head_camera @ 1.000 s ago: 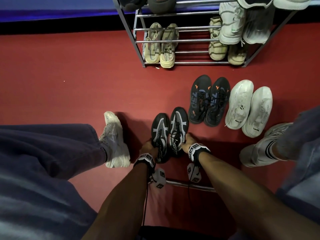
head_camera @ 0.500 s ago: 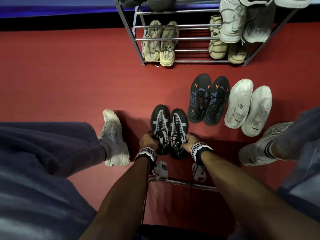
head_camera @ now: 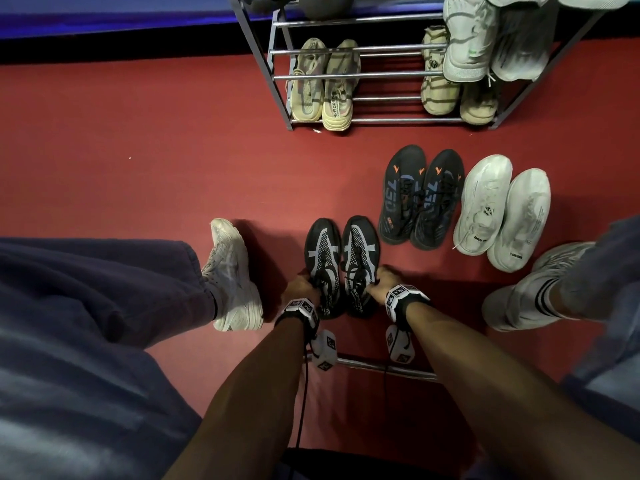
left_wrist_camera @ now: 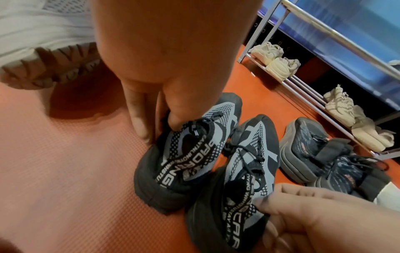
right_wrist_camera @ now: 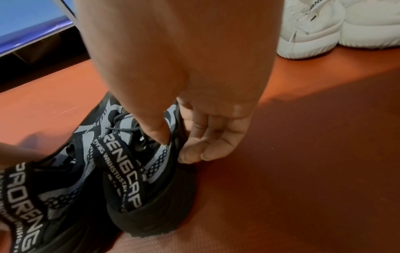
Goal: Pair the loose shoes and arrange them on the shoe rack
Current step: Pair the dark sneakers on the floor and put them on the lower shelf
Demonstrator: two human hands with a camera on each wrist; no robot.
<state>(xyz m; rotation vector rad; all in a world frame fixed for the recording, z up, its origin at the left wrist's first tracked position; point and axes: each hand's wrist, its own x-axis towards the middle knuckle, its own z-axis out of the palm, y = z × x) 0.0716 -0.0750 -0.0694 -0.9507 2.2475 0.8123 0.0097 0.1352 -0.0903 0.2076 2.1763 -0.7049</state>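
Note:
Two black shoes with grey mesh stand side by side on the red floor, toes toward the rack. My left hand (head_camera: 304,285) (left_wrist_camera: 160,126) pinches the collar of the left black shoe (head_camera: 322,261) (left_wrist_camera: 186,154), thumb on the laces and fingers down its outer side. On the right black shoe (head_camera: 360,258) (right_wrist_camera: 134,171), my right hand (head_camera: 379,278) (right_wrist_camera: 175,143) grips the collar, thumb inside and fingers curled outside. The metal shoe rack (head_camera: 346,77) stands at the far side and holds beige and pale shoes.
A dark pair with orange marks (head_camera: 419,199) and a white pair (head_camera: 502,209) sit on the floor right of the black shoes. My own feet in pale sneakers (head_camera: 232,271) (head_camera: 519,292) flank the hands. A metal bar (head_camera: 363,364) runs under my wrists.
The two black shoes have been drawn level with each other, side by side. Both hands have stayed on their collars.

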